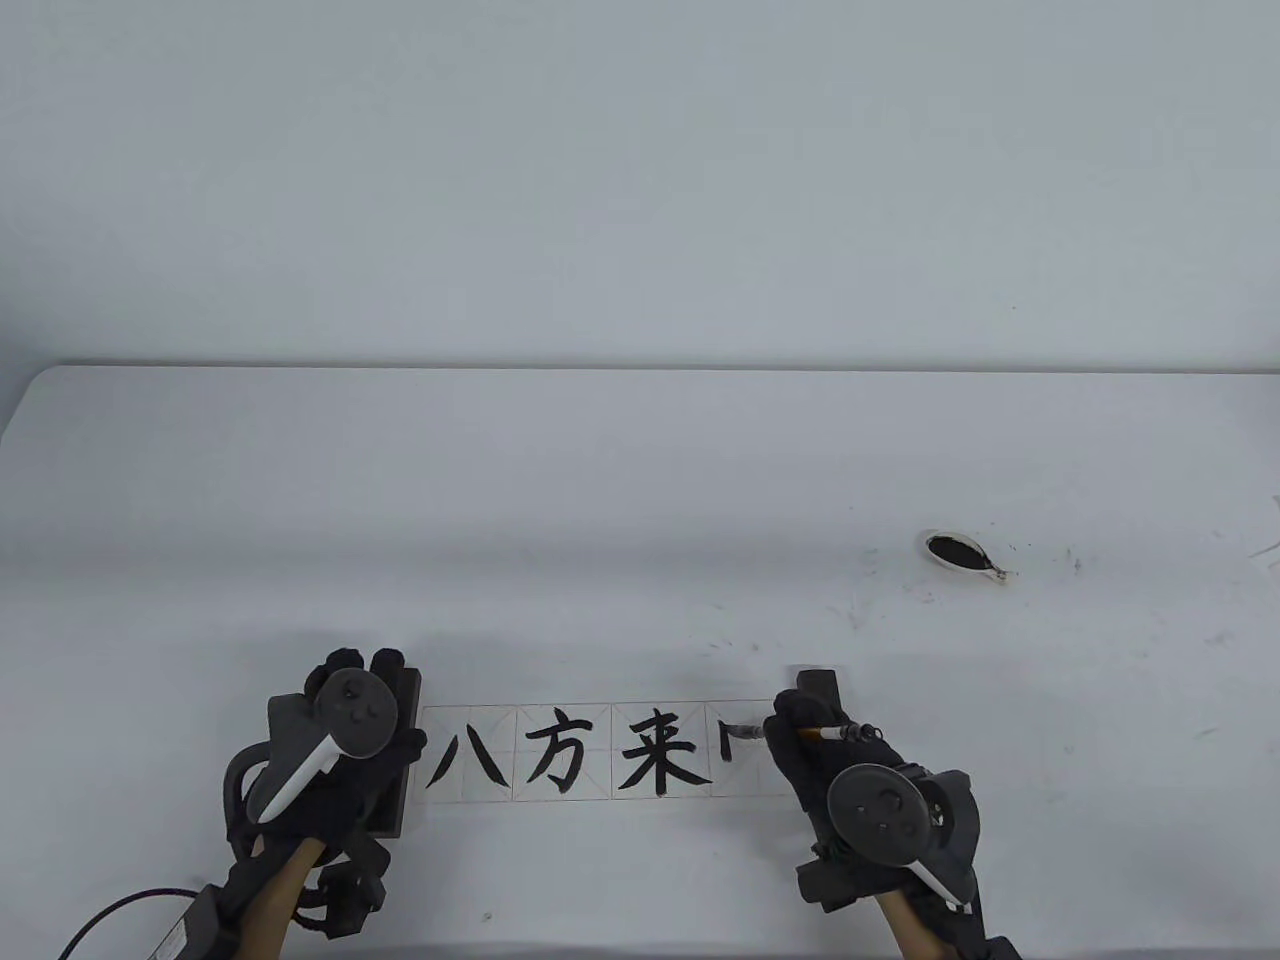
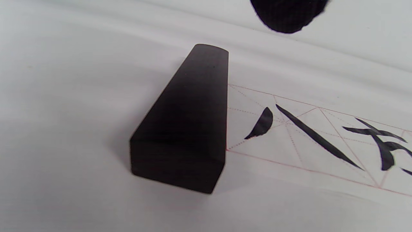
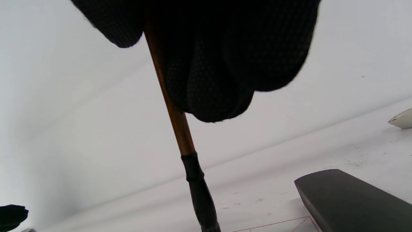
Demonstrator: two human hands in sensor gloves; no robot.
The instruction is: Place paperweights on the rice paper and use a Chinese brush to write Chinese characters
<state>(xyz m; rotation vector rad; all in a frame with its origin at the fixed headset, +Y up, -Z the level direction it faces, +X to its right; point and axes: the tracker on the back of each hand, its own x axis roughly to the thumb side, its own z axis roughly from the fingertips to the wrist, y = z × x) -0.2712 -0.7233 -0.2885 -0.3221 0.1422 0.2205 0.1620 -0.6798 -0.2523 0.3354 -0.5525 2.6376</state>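
Note:
A strip of gridded rice paper [image 1: 600, 790] lies near the table's front edge with three finished black characters and the first strokes of a fourth [image 1: 728, 745]. A dark paperweight [image 1: 405, 790] holds its left end, and my left hand [image 1: 368, 680] lies over it with relaxed fingers. In the left wrist view the paperweight [image 2: 186, 129] shows bare, with one fingertip [image 2: 286, 16] above it. The other paperweight [image 1: 815, 685] sits at the right end. My right hand [image 1: 800, 730] grips the brush [image 3: 175, 112], whose dark tip [image 1: 742, 733] is over the fourth square.
A small white dish of black ink [image 1: 958, 553] stands to the back right, with ink specks on the table around it. A black cable [image 1: 110, 910] runs off at the front left corner. The table's far edge [image 1: 640, 368] meets a plain wall.

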